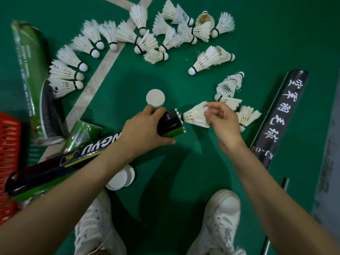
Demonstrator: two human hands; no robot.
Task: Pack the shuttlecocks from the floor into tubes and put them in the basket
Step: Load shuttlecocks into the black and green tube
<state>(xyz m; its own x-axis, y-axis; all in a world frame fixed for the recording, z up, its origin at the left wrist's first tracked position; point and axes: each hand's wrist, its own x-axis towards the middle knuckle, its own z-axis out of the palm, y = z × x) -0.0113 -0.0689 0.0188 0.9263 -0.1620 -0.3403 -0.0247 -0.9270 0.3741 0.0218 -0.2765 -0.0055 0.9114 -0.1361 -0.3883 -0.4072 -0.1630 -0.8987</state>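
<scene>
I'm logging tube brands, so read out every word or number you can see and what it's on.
"NGYU", start hidden: black and green tube held by the left hand.
"空军羽毛球": black tube lying at right.
"KJ-0", rest hidden: same tube's near end.
Print on the green tube at left, and the held tube's yellow label: too blurred to read.

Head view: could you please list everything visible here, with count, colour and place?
held tube: one, black-green, lower left to centre
held shuttlecock: one, white, at tube mouth
loose shuttlecocks: roughly two dozen, white, strewn across floor
spare tubes: three; two green left, one black right
caps: three, white, near held tube
basket: one, red, left edge
shoes: two, white, bottom
left hand: one, grips held tube
right hand: one, fingers pinch held shuttlecock
</scene>
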